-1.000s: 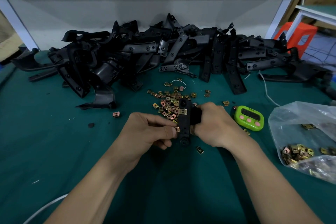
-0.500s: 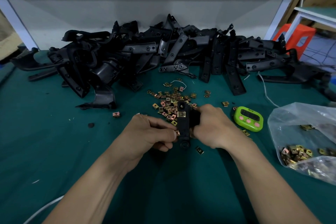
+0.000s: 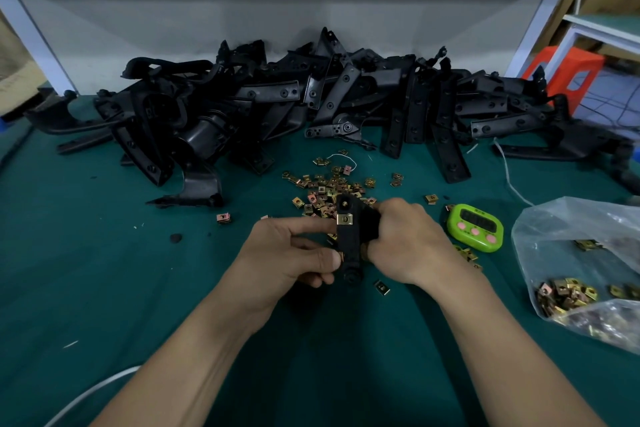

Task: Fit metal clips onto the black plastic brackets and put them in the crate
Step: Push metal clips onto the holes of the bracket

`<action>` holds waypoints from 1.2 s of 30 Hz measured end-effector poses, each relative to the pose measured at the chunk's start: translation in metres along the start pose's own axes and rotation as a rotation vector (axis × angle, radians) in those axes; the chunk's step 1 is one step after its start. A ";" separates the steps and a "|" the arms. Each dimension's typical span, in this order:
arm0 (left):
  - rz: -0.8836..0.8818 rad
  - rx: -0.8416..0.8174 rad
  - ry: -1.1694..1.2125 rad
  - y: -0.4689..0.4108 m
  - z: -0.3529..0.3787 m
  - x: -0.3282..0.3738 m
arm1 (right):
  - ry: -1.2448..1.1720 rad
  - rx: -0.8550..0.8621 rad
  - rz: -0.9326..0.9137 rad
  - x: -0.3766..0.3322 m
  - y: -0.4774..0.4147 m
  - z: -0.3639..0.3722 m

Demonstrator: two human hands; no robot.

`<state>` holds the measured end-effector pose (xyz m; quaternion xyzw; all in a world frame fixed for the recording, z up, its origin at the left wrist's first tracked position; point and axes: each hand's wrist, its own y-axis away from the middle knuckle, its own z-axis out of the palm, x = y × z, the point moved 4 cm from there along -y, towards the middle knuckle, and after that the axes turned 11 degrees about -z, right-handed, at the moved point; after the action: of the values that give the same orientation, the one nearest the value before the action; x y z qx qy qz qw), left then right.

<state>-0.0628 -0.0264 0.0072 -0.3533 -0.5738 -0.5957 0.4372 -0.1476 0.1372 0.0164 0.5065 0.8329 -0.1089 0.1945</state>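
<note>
Table draped in dark green cloth (image 3: 104, 288). A heap of black plastic brackets (image 3: 311, 107) spans the upper middle of the frame. Loose metal clips (image 3: 322, 184) are scattered at centre. A green timer (image 3: 475, 227) and a clear plastic bag (image 3: 571, 229) holding more clips lie at right, and a white cable (image 3: 121, 374) lies at lower left.

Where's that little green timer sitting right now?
In the head view the green timer lies on the table to the right, between the right hand and the clear plastic bag.
</note>
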 end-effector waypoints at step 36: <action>0.154 0.242 -0.064 0.002 0.015 -0.001 | 0.034 0.139 0.076 -0.011 0.006 0.005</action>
<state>-0.0616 -0.0110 0.0080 -0.3599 -0.6263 -0.4750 0.5026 -0.1365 0.1300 0.0171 0.5517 0.8068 -0.1501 0.1485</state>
